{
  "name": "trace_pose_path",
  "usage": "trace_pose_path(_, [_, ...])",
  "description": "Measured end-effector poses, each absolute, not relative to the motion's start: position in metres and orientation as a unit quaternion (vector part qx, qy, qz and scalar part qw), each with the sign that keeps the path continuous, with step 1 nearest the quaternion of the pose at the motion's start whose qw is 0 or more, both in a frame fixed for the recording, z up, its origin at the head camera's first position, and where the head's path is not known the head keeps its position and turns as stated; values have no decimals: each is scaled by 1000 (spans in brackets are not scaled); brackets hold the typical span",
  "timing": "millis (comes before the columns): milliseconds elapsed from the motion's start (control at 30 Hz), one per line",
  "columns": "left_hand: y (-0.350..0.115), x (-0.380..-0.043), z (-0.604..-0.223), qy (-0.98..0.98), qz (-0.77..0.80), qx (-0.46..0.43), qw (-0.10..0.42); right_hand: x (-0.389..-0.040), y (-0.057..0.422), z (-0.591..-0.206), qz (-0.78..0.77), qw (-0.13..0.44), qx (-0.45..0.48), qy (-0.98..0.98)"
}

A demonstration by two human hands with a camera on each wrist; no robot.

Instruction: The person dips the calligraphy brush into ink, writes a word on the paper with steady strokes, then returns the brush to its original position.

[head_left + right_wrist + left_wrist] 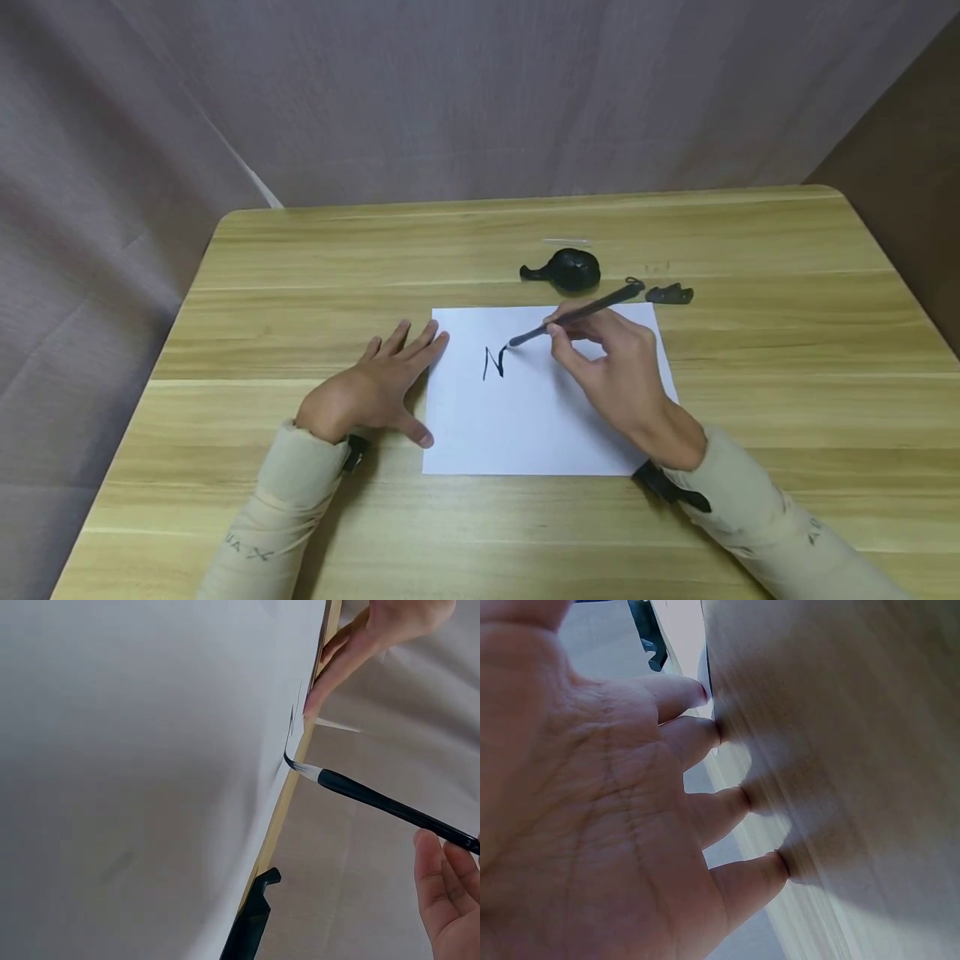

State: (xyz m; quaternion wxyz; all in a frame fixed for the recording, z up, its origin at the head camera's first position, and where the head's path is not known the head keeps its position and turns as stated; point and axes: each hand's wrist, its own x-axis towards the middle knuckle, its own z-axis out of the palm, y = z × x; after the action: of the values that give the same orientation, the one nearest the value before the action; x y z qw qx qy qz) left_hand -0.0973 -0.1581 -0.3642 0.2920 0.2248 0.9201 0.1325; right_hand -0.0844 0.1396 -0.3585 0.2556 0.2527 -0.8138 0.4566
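Note:
My right hand [618, 375] pinches a black-handled writing brush [577, 312] between thumb and fingers. In the right wrist view the brush [375, 798] shows a pale tuft with a dark, bent tip against the paper. A white sheet of paper [480, 433] lies on the table, carrying black strokes [493, 363] shaped like an N, with the brush tip at the top of the right stroke. Spread flat, my left hand [375, 387] rests at the sheet's left edge, thumb and fingertips over its border. The left wrist view shows its palm [592, 795] with fingertips on the wood.
Beyond the paper sits a black, round inkwell-like dish with a spout [573, 271], and behind it a thin clear strip [567, 242]. A dark, bumpy brush rest [670, 293] stands near the sheet's far right corner. Grey cloth [480, 100] hangs behind the wooden table [300, 275].

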Motion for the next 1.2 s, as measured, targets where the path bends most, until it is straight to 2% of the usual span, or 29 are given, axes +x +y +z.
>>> trace_pose_path(500, [-161,-95,-359,918,139,233,291,-81,145,-340,468,302,248,-793])
trace_pose_path(967, [-163,-94,-361,917,140,228,295,-68,153,-341,450,291,275,-798])
trace_pose_path(1200, [-164,-92,-363,918,144,227,293,-65,157,-349,436,248,268,-823])
